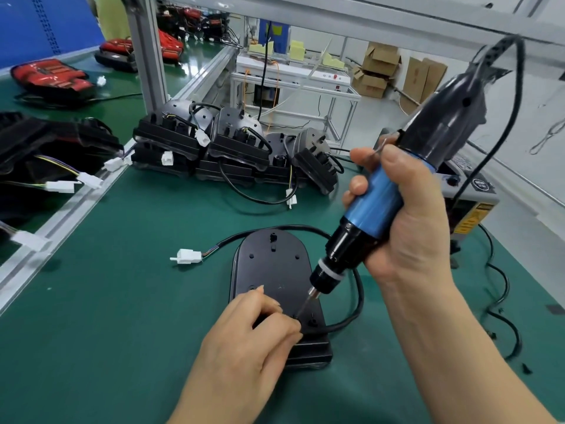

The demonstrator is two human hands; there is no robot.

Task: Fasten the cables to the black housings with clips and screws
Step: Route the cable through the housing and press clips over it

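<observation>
- Left hand, closest to me, rests on the near end of the black housing. Its fingers are curled and their tips pinch the cable down where it crosses the housing. Any clip under them is hidden.
- Right hand wraps fully around the blue grip of an electric screwdriver, which is tilted. Its bit points down just beside the left fingertips.
- The housing lies flat on the green worktop, with the cable looping round its right side to a white connector on the left.
- Risk: the bit sits very near the pinching fingers, so a slip off the screw head could nick them.
- Risk: the driver leans, so the screw could go in crooked, strip the plastic hole or cam out.
- Risk: if the pinch loosens, the springy cable may shift and get crushed under the clip or missed by it.
- Risk: nothing but the left hand steadies the housing, so driver torque could twist it.
- Risk: the tool's cord hangs overhead and may tug the aim off.
</observation>
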